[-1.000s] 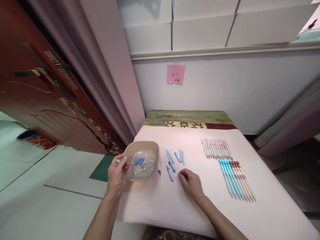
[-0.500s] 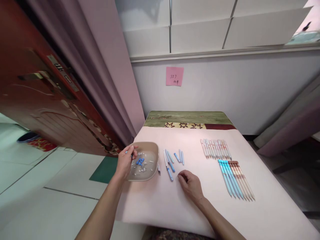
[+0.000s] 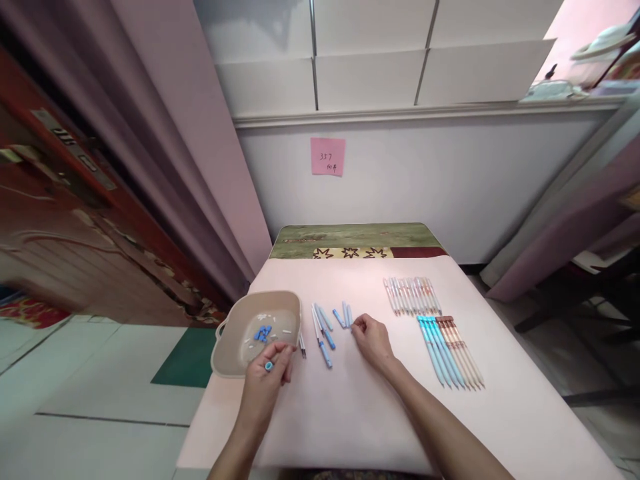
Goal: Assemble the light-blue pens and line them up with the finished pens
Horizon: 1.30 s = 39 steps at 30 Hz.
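Note:
My left hand (image 3: 267, 373) is closed around a blue tubular pen part (image 3: 269, 366), whose round end shows between the fingers. It is just in front of the beige basin (image 3: 230, 360), which holds small blue pieces (image 3: 263, 333) and white bits. My right hand (image 3: 374, 339) has its fingertips pinched at the near end of a light blue pen barrel (image 3: 349, 313). Beside that lie another pale barrel and a shorter blue piece (image 3: 339, 318). Between my hands are several blue pen parts (image 3: 325, 355) and thin white refills (image 3: 316, 323). Dark-tipped refills (image 3: 303, 347) rest by the basin's right side.
To the right lie a row of clear pens (image 3: 413, 297) and a row of turquoise and brown pens (image 3: 450, 350). A white cover (image 3: 320, 413) is spread over the table. Behind it, a pink note (image 3: 328, 157) is stuck to the wall.
My left hand has moved from over the basin to its near right side, still holding the blue part. My right hand has reached forward to the light blue barrel. The view has turned right.

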### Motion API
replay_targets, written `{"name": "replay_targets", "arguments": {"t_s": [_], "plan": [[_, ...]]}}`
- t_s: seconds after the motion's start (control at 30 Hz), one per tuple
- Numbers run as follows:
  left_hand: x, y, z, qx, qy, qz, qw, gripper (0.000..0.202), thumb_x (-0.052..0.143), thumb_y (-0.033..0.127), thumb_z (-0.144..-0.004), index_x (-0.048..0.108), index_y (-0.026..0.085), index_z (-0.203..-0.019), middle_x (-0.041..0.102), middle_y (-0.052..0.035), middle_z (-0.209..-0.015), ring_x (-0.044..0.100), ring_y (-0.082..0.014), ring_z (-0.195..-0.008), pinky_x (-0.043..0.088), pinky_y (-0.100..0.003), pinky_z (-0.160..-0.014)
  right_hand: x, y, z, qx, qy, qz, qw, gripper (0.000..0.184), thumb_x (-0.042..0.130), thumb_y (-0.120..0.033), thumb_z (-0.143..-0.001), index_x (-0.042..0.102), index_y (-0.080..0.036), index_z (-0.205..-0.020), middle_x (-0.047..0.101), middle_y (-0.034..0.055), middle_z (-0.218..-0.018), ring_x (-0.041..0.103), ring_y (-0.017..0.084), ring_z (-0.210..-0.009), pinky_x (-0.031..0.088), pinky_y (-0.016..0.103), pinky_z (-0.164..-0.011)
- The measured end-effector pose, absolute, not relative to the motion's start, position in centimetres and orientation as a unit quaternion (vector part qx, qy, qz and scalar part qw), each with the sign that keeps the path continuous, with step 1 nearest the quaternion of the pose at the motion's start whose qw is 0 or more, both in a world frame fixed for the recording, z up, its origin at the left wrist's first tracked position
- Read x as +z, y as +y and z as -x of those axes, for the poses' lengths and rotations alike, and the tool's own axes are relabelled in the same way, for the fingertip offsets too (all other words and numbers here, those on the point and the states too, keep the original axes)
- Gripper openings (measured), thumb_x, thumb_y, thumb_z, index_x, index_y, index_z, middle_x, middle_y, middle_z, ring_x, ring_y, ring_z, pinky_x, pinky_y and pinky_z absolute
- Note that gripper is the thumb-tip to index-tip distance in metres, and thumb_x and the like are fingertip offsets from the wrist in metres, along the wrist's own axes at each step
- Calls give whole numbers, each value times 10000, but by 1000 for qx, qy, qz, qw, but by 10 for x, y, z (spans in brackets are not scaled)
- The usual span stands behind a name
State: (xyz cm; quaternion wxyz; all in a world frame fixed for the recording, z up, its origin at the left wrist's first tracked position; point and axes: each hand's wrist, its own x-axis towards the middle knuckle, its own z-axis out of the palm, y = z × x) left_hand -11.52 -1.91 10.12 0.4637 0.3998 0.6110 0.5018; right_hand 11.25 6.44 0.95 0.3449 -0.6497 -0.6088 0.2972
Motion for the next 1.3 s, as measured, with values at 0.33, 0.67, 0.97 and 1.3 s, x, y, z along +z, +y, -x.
{"name": "replay_targets", "arguments": {"t_s": [0.33,0.67,0.97,1.3], "plan": [[101,-23,110,501,612,-397,465,343,688,484,-718,663,165,-840,456,41,-485,401,-110,-474,320,-213,-477,9,79,-109,296,-602,688,276,81,565,-204,-714,612,-187,-650,677,76,-683,602,191,-634,341,249,-545],[99,-22,96,470,605,-419,487,309,669,464,-742,643,160,-787,431,54,-469,369,-83,-465,296,-189,-471,14,53,-134,400,-577,671,237,274,505,-221,-739,558,-199,-471,601,23,-410,569,146,-392,380,225,-450],[97,-20,94,455,609,-442,477,318,635,474,-775,618,160,-827,446,55,-493,373,-90,-495,300,-198,-501,18,56,-143,362,-570,701,229,276,532,-402,-804,591,-192,-635,656,26,-544,622,157,-557,401,229,-560],[91,-21,82,445,589,-433,517,314,706,410,-712,626,160,-884,457,56,-538,393,-89,-528,322,-192,-523,22,57,-137,325,-597,704,205,197,555,-316,-762,568,-195,-608,662,44,-624,602,184,-642,346,253,-579]]}}
